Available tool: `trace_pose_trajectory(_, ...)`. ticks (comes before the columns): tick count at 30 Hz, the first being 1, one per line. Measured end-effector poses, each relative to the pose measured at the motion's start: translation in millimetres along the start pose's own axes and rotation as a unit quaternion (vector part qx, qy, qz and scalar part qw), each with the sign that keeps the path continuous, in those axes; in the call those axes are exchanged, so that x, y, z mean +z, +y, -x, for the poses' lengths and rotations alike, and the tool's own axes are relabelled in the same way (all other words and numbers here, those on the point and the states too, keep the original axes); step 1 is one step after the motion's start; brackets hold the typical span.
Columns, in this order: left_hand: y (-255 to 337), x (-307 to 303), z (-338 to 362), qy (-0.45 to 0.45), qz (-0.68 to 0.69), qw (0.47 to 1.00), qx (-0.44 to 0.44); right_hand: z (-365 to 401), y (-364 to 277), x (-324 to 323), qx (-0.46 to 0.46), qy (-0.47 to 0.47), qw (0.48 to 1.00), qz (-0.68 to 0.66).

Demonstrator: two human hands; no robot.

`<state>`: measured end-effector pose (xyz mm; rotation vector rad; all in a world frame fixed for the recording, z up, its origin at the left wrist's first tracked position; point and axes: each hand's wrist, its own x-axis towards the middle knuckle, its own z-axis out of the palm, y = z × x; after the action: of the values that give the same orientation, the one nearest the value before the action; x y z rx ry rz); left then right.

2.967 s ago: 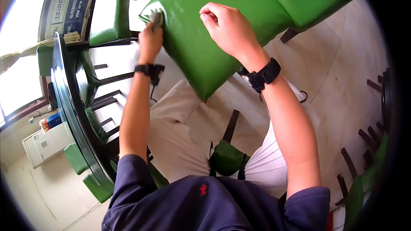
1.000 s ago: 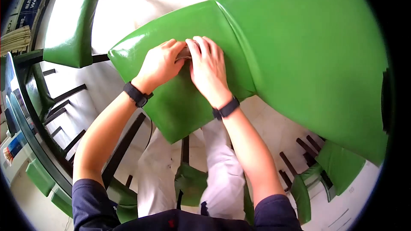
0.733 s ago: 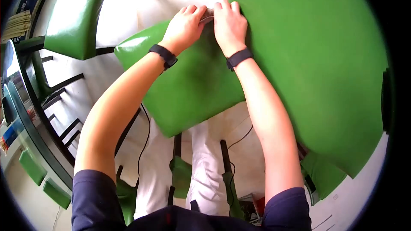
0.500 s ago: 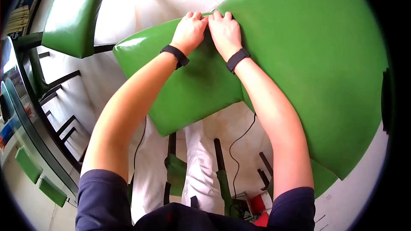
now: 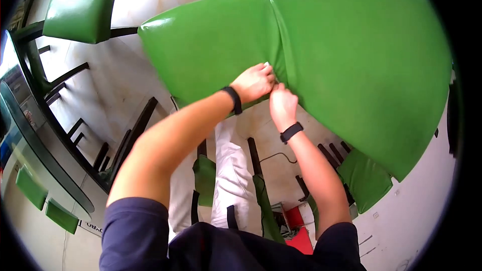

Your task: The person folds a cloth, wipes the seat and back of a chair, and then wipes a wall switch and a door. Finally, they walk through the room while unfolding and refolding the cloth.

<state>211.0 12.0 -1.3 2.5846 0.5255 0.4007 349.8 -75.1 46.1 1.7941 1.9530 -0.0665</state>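
Note:
Two green padded chair parts, a smaller seat and a large backrest, meet along a creased seam in the middle. My left hand is closed at the seam's near end, with a small white bit showing at its fingertips. Right beside it, my right hand is closed, its fingertips nearly touching my left hand at the near edge of the green cover. What the fingers pinch is too small to make out. Both wrists wear black bands.
Another green chair is at the upper left, beside a glass-topped table. Small green seats show at the right and lower left. White trousers and a red object are below.
Both hands have come from the far end of the seam to its near end, closer to the body. The view has shifted, and the far seam is now uncovered.

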Motion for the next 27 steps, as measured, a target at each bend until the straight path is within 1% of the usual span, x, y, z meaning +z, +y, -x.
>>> trace_pose_trajectory(1,-12.1,-7.2,-7.8,0.024,-0.043,0.998,0.039,-6.9,5.7,-7.0,0.014,0.008,0.999,-0.029)
trace_pose_trajectory(2,-25.0,-15.3,-18.5,0.025,-0.1,0.994,0.041,-20.2,9.4,-18.5,0.041,0.02,0.996,-0.073)
trace_pose_trajectory(3,-40.2,-35.3,-32.1,0.0,-0.072,0.997,0.01,-36.9,12.8,-32.9,0.045,0.057,0.992,-0.103)
trace_pose_trajectory(4,-58.5,-50.6,-41.2,0.0,-0.077,0.997,-0.007,-51.7,14.8,-39.7,0.05,0.094,0.985,-0.133)
trace_pose_trajectory(6,-82.1,-48.3,-43.2,0.002,-0.063,0.998,0.025,-71.9,5.8,-23.3,0.053,0.14,0.969,-0.197)
trace_pose_trajectory(7,-78.4,-45.8,-34.2,-0.005,-0.06,0.998,0.028,-71.1,-6.8,-16.2,0.085,0.121,0.963,-0.225)
trace_pose_trajectory(8,-73.2,-40.6,-22.3,0.021,-0.067,0.997,0.025,-65.6,-20.6,-13.2,0.106,0.111,0.963,-0.221)
trace_pose_trajectory(9,-69.8,-41.6,-12.4,0.049,-0.078,0.995,0.023,-56.4,-34.0,-8.9,0.099,0.127,0.959,-0.235)
trace_pose_trajectory(10,-62.9,-44.7,4.0,0.024,-0.114,0.993,0.022,-43.8,-47.6,-7.2,0.096,0.146,0.953,-0.246)
trace_pose_trajectory(12,-58.6,-51.3,44.7,0.025,-0.106,0.993,0.052,-19.2,-83.0,-22.7,0.09,0.086,0.953,-0.277)
trace_pose_trajectory(13,-52.4,-64.9,67.1,-0.052,-0.096,0.993,0.043,-8.4,-108.7,-26.8,0.151,0.034,0.918,-0.364)
trace_pose_trajectory(14,-46.8,-80.2,83.1,-0.124,-0.091,0.987,0.036,-2.0,-129.7,-27.6,0.21,-0.012,0.871,-0.445)
trace_pose_trajectory(16,-43.0,-88.6,113.9,-0.153,-0.082,0.983,0.06,18.9,-161.1,-21.9,0.093,0.013,0.931,-0.354)
trace_pose_trajectory(17,-39.4,-95.4,120.4,-0.174,-0.076,0.98,0.054,23.2,-157.6,-29.5,0.107,0.016,0.928,-0.356)
trace_pose_trajectory(18,-34.7,-100.6,123.8,-0.196,-0.068,0.977,0.048,28.3,-152.9,-41.6,0.076,0.002,0.92,-0.383)
trace_pose_trajectory(19,-31.2,-102.0,122.9,-0.194,-0.07,0.977,0.047,29.6,-146.8,-51.3,0.044,-0.009,0.912,-0.409)
trace_pose_trajectory(20,-27.8,-104.2,111.9,-0.197,-0.07,0.976,0.054,29.4,-133.9,-54.6,0.051,-0.008,0.91,-0.411)
trace_pose_trajectory(22,-12.0,-106.8,84.9,-0.217,-0.065,0.974,-0.026,32.8,-95.4,-50.6,0.081,0.05,0.875,-0.475)
trace_pose_trajectory(23,-7.3,-98.7,69.6,-0.154,-0.063,0.986,-0.006,35.8,-73.1,-47.7,0.105,0.061,0.86,-0.495)
trace_pose_trajectory(24,1.1,-88.9,51.7,-0.127,-0.074,0.989,0.009,41.4,-52.4,-40.8,0.128,0.073,0.846,-0.513)
trace_pose_trajectory(26,19.9,-62.4,13.6,-0.076,-0.06,0.995,0.022,50.2,-25.0,-21.9,0.191,0.115,0.844,-0.487)
trace_pose_trajectory(27,27.8,-47.3,-1.6,-0.056,-0.077,0.995,0.039,54.5,-18.8,-6.5,0.228,0.141,0.832,-0.485)
